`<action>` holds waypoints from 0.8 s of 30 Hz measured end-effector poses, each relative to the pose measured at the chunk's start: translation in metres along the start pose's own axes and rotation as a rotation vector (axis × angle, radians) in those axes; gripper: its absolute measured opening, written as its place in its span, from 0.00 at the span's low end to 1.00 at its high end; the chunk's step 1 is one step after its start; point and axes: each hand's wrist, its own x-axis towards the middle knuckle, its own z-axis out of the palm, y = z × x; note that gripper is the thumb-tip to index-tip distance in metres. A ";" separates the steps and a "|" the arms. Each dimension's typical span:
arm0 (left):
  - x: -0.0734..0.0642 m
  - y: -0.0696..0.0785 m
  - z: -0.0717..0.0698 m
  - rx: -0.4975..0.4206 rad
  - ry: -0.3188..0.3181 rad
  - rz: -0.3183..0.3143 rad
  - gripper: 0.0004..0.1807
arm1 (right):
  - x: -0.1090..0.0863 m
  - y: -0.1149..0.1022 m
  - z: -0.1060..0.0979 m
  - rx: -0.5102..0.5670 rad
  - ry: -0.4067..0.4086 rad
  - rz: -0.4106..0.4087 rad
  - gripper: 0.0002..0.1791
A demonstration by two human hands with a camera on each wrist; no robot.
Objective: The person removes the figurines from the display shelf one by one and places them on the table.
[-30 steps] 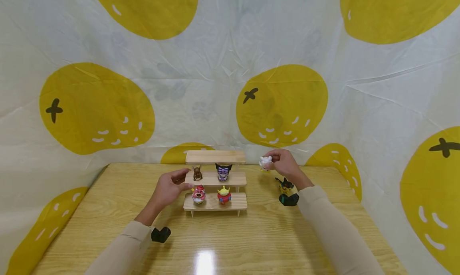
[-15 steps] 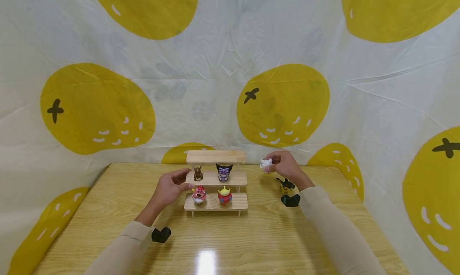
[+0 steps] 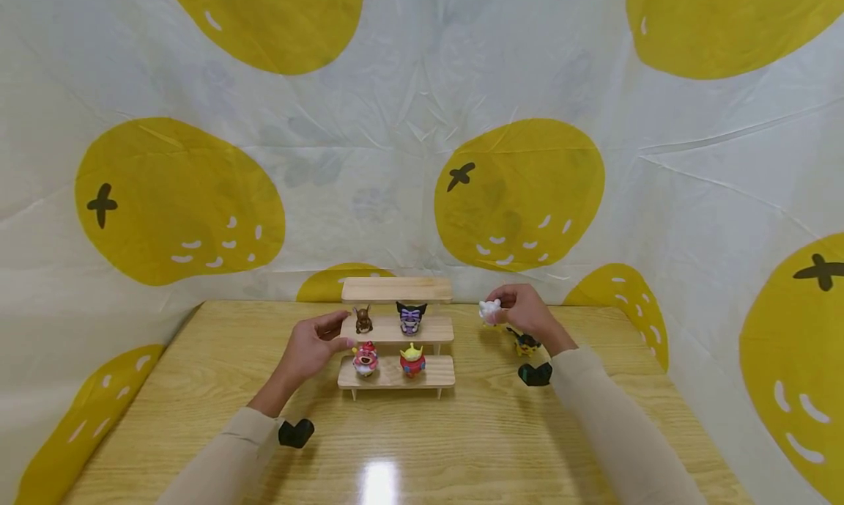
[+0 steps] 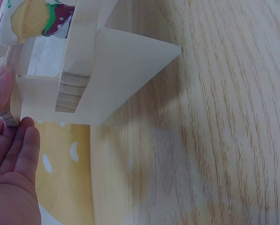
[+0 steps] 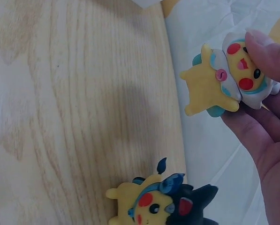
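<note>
My left hand (image 3: pixel 310 349) grips the left end of the middle board of a three-tier wooden display stand (image 3: pixel 395 289). In the left wrist view the thumb lies over that board's end and the fingers (image 4: pixel 25 145) curl under it. My right hand (image 3: pixel 525 312) pinches a small yellow figurine with red cheeks and a white hood (image 5: pixel 203 89) by its head, between thumb and fingers. It hangs above the table to the right of the stand. Below it, a second yellow figurine in a black hood (image 5: pixel 154 204) stands on the table, near my right wrist.
A brown figurine (image 3: pixel 363 319) and a black-and-purple one (image 3: pixel 411 319) occupy the middle tier. On the lowest tier are a pink figurine (image 3: pixel 365 359) and a red one with a yellow top (image 3: pixel 412 360). A fruit-print curtain (image 3: pixel 369 197) hangs behind the wooden table (image 3: pixel 422 446).
My right hand has lowered slightly with the white-hooded figurine, toward the table. The left hand keeps its grip on the stand, and the figurines on the tiers have not moved.
</note>
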 end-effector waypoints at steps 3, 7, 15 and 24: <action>0.000 0.000 0.000 0.000 -0.003 -0.005 0.33 | -0.001 0.002 0.001 0.003 0.005 -0.005 0.14; 0.000 -0.001 0.001 -0.002 -0.004 -0.011 0.33 | -0.001 0.005 0.002 0.012 0.011 -0.008 0.14; -0.001 0.000 0.001 -0.010 -0.001 -0.002 0.33 | -0.002 0.010 0.004 0.022 0.018 -0.010 0.14; -0.001 0.001 0.001 -0.009 0.000 0.002 0.33 | -0.004 0.013 0.007 -0.004 0.017 -0.012 0.14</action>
